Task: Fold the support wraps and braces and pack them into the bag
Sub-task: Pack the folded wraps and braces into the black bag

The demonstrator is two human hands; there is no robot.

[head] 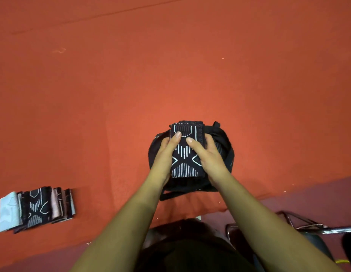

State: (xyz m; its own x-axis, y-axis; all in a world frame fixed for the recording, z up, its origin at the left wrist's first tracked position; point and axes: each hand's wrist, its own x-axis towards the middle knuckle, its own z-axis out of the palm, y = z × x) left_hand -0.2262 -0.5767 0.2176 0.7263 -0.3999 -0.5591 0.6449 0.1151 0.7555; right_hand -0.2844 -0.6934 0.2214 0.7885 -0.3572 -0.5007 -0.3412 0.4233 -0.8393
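Black folded brace (187,156), gripped by our left hand (166,152) and right hand (209,154); we should lower it flat into the bag (226,146).

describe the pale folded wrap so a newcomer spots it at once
On the red surface, a row of folded wraps lies near the left edge. The pale blue wrap is at the row's left end, the only blue piece; its neighbours are black-patterned or pinkish.

Left hand (165,154), right hand (207,155): curled grip.
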